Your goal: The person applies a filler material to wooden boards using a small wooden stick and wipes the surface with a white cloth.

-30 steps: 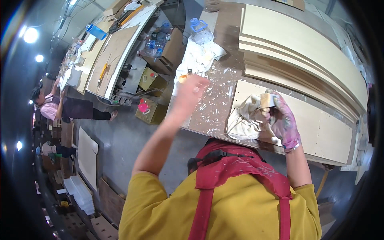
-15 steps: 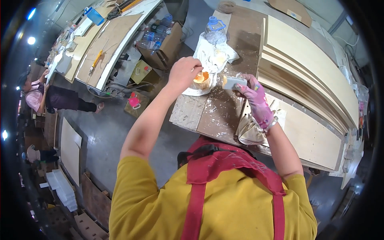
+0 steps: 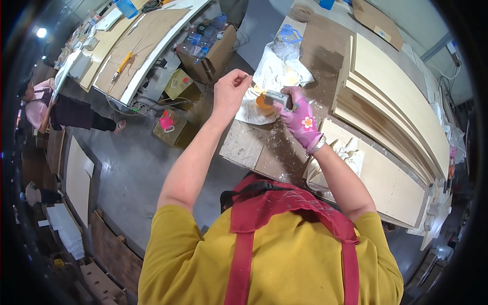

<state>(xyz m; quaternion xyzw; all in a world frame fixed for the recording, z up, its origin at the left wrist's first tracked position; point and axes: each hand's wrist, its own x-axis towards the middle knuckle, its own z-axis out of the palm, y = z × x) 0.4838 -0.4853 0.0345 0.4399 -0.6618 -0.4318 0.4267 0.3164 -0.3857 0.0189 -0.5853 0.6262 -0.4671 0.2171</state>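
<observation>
My bare left hand (image 3: 231, 92) is closed, thumb and fingertips pinched together, just left of a small tub (image 3: 264, 103) with an orange inside. What the pinch holds, if anything, is too small to make out. On my right hand (image 3: 301, 119) is a pink glove with a flower print. Its fingers are closed around a flat grey scraper (image 3: 277, 98), whose far end is over the tub's rim and partly hidden. The tub stands on a stained white cloth (image 3: 268, 71). Behind it is a clear plastic jug (image 3: 286, 48) with a blue handle.
Pale curved boards (image 3: 391, 91) are stacked on the workbench (image 3: 244, 145) at right. A cream cloth (image 3: 330, 170) lies by my right forearm. Across the aisle, another bench (image 3: 147, 46) has a box of bottles (image 3: 216, 61) and jerrycans (image 3: 175, 127) beside it. A person (image 3: 71, 112) stands far left.
My right hand has moved left with the scraper, from beside the tub to over its rim. The left hand has drawn slightly up and away from the tub.
</observation>
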